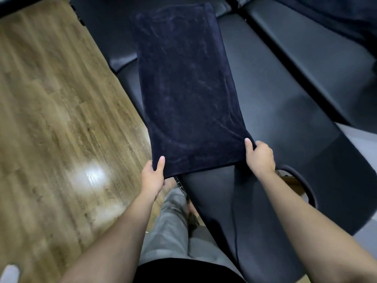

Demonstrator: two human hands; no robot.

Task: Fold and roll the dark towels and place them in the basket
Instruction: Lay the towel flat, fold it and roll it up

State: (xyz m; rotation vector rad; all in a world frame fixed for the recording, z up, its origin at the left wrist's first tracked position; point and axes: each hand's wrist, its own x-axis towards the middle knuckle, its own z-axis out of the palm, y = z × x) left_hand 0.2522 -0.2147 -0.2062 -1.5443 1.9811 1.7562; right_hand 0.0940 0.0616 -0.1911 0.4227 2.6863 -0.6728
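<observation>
A dark navy towel [183, 84] lies folded into a long rectangle on a black padded table [285, 111], stretching away from me. My left hand [153, 174] pinches its near left corner, thumb on top. My right hand [260, 155] grips its near right corner, thumb on top and fingers curled under the edge. No basket is in view.
Wood-look floor [51, 119] lies to the left of the table. A second black padded surface [316, 48] runs along the right, with more dark fabric [326, 13] at the top right. An oval face hole [295, 184] opens in the table near my right wrist. My grey trouser leg [171, 221] is below.
</observation>
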